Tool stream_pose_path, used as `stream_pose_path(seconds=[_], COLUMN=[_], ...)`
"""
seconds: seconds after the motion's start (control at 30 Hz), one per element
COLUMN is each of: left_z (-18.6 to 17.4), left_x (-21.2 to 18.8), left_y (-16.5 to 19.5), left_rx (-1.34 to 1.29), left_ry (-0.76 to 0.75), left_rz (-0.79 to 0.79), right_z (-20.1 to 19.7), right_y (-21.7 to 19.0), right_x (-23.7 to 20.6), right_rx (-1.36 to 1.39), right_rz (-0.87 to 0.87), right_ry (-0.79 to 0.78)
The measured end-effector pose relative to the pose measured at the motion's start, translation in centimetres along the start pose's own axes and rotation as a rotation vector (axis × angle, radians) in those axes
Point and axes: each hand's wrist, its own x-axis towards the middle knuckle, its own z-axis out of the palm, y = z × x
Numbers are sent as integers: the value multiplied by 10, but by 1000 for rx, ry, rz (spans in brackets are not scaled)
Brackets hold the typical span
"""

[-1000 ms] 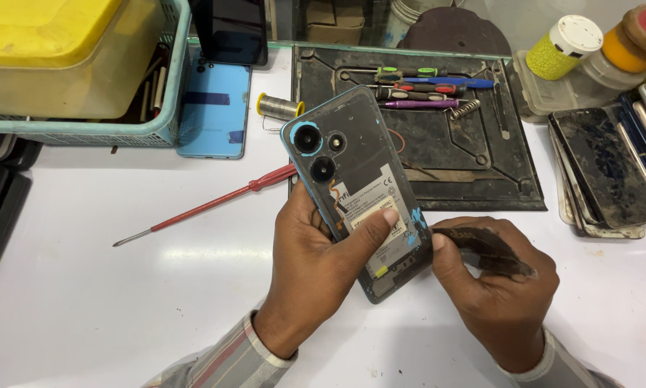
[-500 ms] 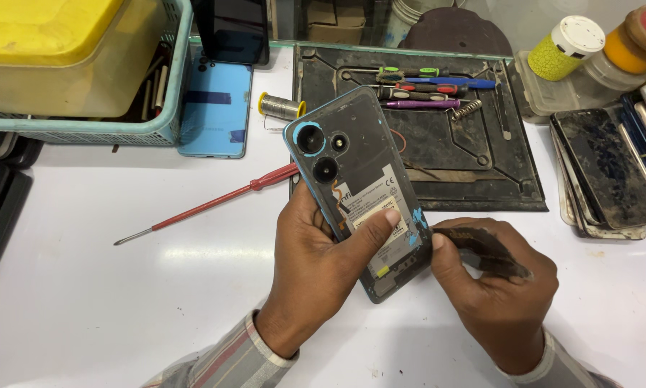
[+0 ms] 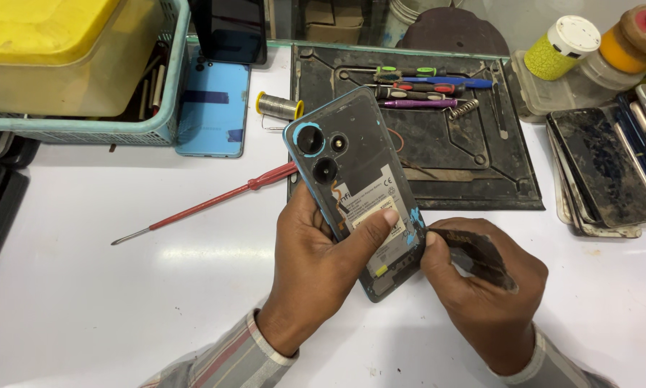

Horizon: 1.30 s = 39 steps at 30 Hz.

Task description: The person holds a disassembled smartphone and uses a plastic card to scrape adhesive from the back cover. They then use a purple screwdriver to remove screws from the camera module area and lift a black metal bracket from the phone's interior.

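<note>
At frame centre above the table (image 3: 85, 287), our left hand (image 3: 323, 266) clasps the smartphone (image 3: 355, 187) while our right hand (image 3: 481, 287) pinches a dark pry card (image 3: 474, 248) at its edge; separating the back cover appears under way, calling for steady sliding.

The blue-framed smartphone with its back removed (image 3: 355, 190) is shifting barely at all between the hands, its camera end tilting marginally rightward.

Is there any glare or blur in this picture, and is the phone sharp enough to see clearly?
Head view: the phone in the left hand is sharp, its camera rings crisp. Soft glare patches lie on the white table below the red screwdriver. The right hand casts only a faint shadow. Jars at the top right look slightly softer.
</note>
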Motion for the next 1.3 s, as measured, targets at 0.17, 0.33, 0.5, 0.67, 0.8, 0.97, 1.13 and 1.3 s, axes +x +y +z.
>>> stream_pose_path(seconds=[0.17,0.33,0.5,0.67,0.8,0.97,1.13,1.3], left_z=[0,-1,-2,-3,-2,-2,-4,-4], left_x=[0,-1,0,1,1,1,2,3], left_y=[-1,-2,-3,-4,-6,-8,-9,-8], left_rx=[4,-18,-13,-10,-25,-20,-6,-27], left_ry=[1,-4,-13,-18,-16,-12,-8,-10], left_rz=[-15,-18,14,-21,-16,4,-3,-45], right_z=[1,1,-4,-4,-7,-12,-14,-15], right_y=[1,10,23,29,32,37,40,41], right_x=[-2,-5,-4,-3,-1,6,7,8], right_rx=[6,30,-26,121,261,440,466,616], right_rz=[35,119,215,370,422,513,573,600], right_ry=[-7,-2,-35,-43,-104,-221,-306,-314])
